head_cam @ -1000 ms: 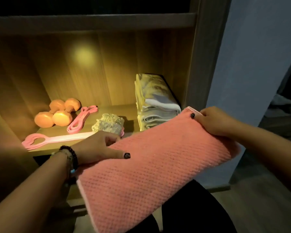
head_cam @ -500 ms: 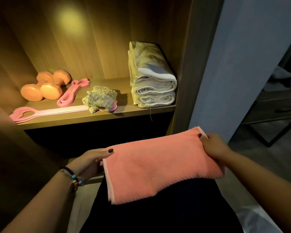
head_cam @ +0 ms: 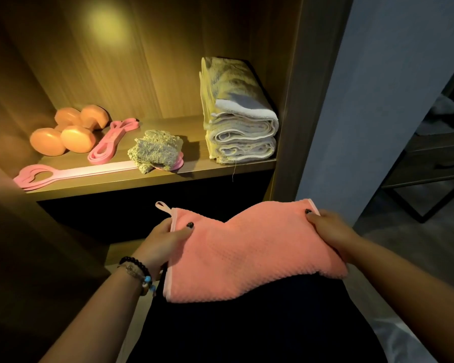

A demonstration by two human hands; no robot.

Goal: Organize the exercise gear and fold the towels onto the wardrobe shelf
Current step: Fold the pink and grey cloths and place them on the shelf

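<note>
Wardrobe (head_cam: 152, 56) was lit warm inside, w/ one shelf (head_cam: 152, 180) at mid height. On its right end sat a stack (head_cam: 240, 119) of folded pale towels; dumbbells (head_cam: 68, 132) and pink bands (head_cam: 71, 172) lay at left, a crumpled rag (head_cam: 156, 150) between. Below and in front of the shelf, apart from it, hung the pink towel (head_cam: 247, 255), folded, sagging in the middle. Left hand (head_cam: 165, 237) pinched its left top corner, right hand (head_cam: 328, 229) gripped the right end. Step looked like a fold in progress; next prob. one more fold, then up onto the stack w/o toppling it.
</note>
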